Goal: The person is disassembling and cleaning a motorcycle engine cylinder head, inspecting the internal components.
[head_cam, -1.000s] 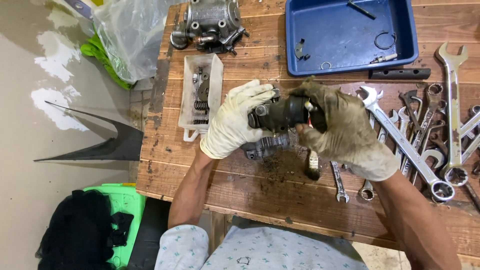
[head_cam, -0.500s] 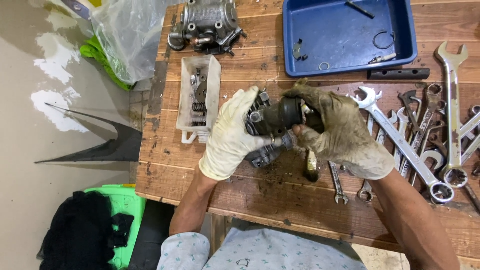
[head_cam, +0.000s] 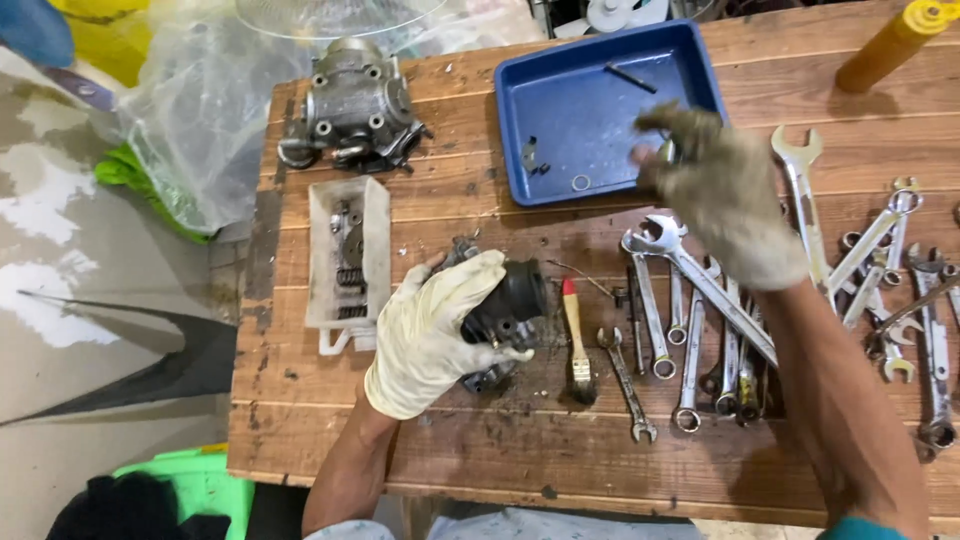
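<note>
My left hand, in a pale glove, grips a dark greasy engine part with a black rubber sleeve, just above the wooden table. My right hand, in a dirty glove, hovers blurred over the right edge of the blue tray, fingers pinched on something small that I cannot make out. A small brush with a red tip lies just right of the engine part.
Several wrenches lie spread over the right half of the table. A white plastic tray with small parts sits to the left, a grey metal engine block behind it. A yellow bottle stands far right.
My right hand has let go of the engine part and moved up and right to the blue tray. The left hand alone holds the part. The view has shifted.
</note>
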